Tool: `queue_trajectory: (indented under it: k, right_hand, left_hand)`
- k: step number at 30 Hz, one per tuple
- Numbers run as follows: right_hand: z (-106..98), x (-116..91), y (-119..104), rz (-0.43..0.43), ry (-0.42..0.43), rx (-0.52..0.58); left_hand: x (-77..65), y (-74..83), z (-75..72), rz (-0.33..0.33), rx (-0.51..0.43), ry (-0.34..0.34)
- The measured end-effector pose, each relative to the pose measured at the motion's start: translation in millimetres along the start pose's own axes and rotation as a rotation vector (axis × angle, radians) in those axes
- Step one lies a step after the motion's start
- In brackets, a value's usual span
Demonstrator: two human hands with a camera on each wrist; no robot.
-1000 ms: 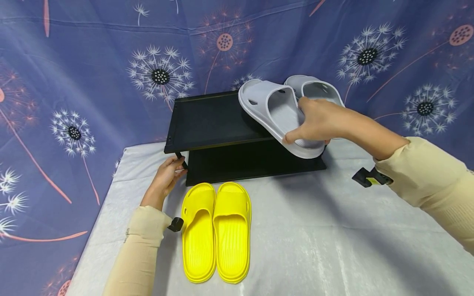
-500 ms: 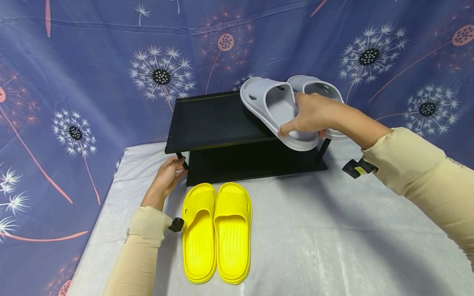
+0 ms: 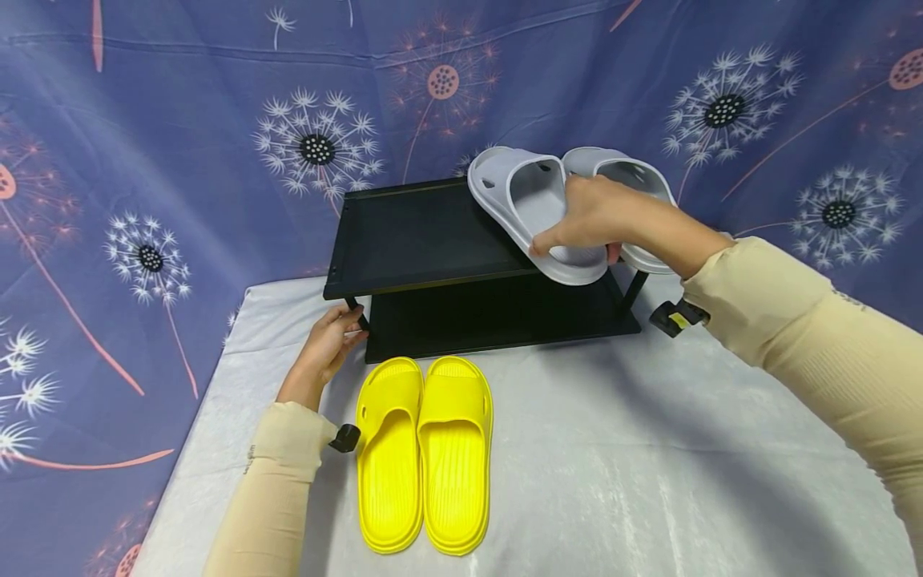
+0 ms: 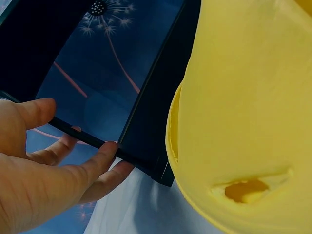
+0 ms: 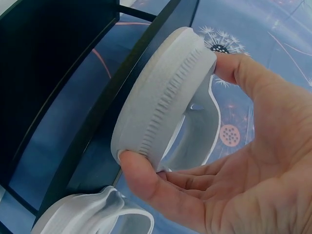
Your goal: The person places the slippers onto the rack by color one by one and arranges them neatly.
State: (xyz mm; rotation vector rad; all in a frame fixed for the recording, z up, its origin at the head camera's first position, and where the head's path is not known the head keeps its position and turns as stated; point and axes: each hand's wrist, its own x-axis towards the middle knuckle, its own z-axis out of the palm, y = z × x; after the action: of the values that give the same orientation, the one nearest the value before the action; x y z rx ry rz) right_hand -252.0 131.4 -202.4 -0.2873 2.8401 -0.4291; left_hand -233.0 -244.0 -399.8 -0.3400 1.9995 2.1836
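My right hand (image 3: pixel 591 212) grips a light grey slide slipper (image 3: pixel 519 188) by its heel end, thumb on one side and fingers on the other. In the right wrist view, the slipper's ribbed heel edge (image 5: pixel 168 97) faces the camera, close over the black shelf. A second grey slipper (image 3: pixel 642 178) sits at the shelf's right end, partly hidden behind my right arm. Over at the left, my left hand (image 3: pixel 324 344) holds the front left leg (image 3: pixel 356 312) of the black two-tier shoe rack (image 3: pixel 411 232), fingers and thumb around it.
A pair of yellow slippers, a left one (image 3: pixel 389 481) and a right one (image 3: pixel 456 481), lies side by side in front of the rack, close by my left wrist. A white cloth (image 3: pixel 613 473) covers the surface. Behind hangs a blue dandelion-print curtain (image 3: pixel 541 72).
My right hand has brought the grey slipper's heel lower-left-to-back over the rack, closer to the shelf and clear of the rack's right leg. The left hand stays on its leg.
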Motion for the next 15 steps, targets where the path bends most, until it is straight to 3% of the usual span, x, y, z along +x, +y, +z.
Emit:
queue_trajectory:
  k: [15]
  right_hand:
    - [-1, 13, -10, 0.027, -0.024, -0.011]
  left_hand:
    - [-0.2, -0.2, -0.6, 0.016, 0.005, -0.004]
